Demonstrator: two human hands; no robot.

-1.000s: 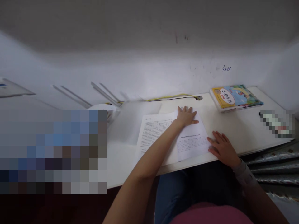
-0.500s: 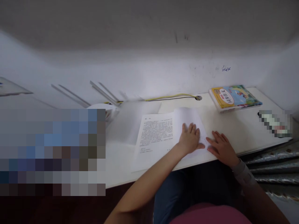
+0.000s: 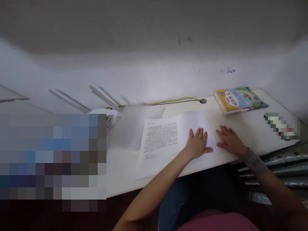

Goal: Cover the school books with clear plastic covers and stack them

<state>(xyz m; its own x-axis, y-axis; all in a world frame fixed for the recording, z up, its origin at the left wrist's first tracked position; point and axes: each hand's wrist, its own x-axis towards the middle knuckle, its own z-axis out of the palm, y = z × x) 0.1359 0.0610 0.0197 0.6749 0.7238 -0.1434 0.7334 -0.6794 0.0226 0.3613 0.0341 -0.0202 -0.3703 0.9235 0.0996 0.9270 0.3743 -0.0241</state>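
An open book (image 3: 158, 138) lies on the white desk (image 3: 120, 179), its left page covered in printed text. My left hand (image 3: 196, 143) rests flat on the right page, fingers spread, hiding part of that page. Just past the book's right edge, my right hand (image 3: 230, 141) lies on the desk with its fingers apart and nothing in it. A grey band is around my right wrist. Left of the book, a translucent sheet (image 3: 127, 128) lies partly beside and behind it.
A stack of books (image 3: 242, 101) with a colourful cover sits at the back right. Near the right edge is a blurred-out object (image 3: 281, 126). A yellow cable (image 3: 173, 100) runs along the wall into a desk hole. Silvery rolls (image 3: 276, 173) lie below the right edge; the left is pixelated.
My right hand has shifted slightly right, away from the book's edge. My left hand stays flat on the right page. The view has moved a little.
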